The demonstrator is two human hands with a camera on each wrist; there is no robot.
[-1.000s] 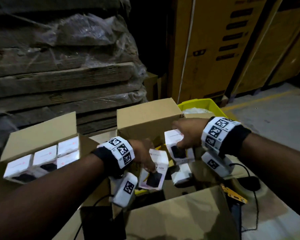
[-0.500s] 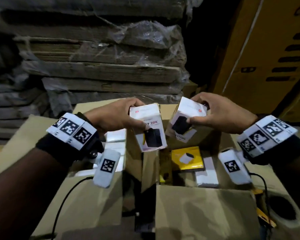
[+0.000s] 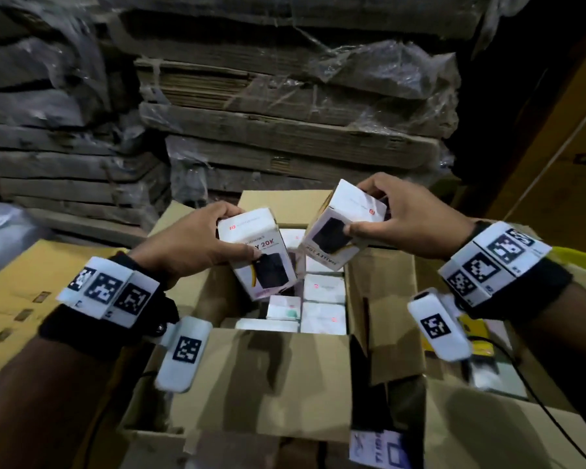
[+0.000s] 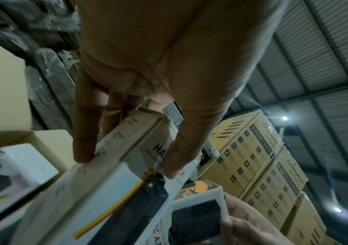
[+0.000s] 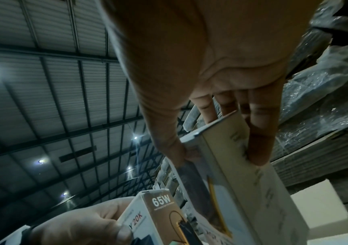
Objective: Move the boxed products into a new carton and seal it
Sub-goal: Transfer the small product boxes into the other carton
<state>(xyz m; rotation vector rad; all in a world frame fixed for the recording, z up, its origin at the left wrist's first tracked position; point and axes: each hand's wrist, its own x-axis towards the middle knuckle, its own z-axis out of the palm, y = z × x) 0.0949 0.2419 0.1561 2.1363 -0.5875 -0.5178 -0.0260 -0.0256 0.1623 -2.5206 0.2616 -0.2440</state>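
From the head view, the left hand (image 3: 186, 245) grips a white product box (image 3: 257, 257) by its upper end, thumb on the printed front and fingers curled over the top, holding it tilted above the open carton (image 3: 278, 377); the right hand (image 3: 400, 218) grips a second white box (image 3: 344, 228), thumb on its front face and fingers wrapped round the far side, just beside the first box and over the carton's far edge; inside the carton, packed white boxes (image 3: 323, 299) stand in rows against its right wall, with the near flap folded outward; wrapped stacks of flattened cardboard (image 3: 285, 106) rise behind the carton. In the left wrist view, the left hand (image 4: 148, 74) pinches its box (image 4: 114, 174) between thumb and fingers, a yellow line printed on the front; the right hand (image 4: 250, 227) shows at the lower right corner. In the right wrist view, the right hand (image 5: 221, 82) clamps its box (image 5: 242, 174) at the top corner, and the left hand (image 5: 80, 227) holds the box marked 65W (image 5: 158, 220) below.
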